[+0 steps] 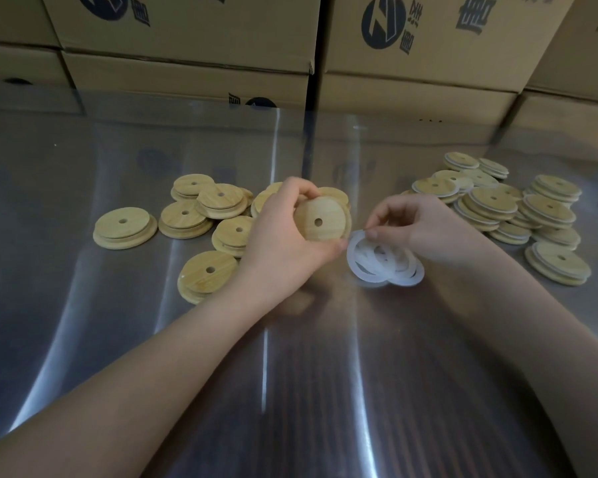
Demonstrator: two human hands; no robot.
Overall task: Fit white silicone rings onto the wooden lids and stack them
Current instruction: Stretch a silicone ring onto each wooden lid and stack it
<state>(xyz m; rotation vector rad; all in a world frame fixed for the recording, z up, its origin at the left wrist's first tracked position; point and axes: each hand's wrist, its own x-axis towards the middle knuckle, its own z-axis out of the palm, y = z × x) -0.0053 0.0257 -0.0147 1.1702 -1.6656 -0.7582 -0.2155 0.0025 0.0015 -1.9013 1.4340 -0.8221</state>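
Gripping a wooden lid [321, 220] w/ left-hand fingers [304, 191], right-hand fingers [377, 222] pinching a white ring [356, 241] off the ring pile [394, 267]

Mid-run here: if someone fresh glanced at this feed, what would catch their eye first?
The two hands mid-table: the left hand grips a bare wooden lid while the right hand pinches the edge of a white ring beside it. Bare lids lie scattered to the left, ringed lids stacked to the right.
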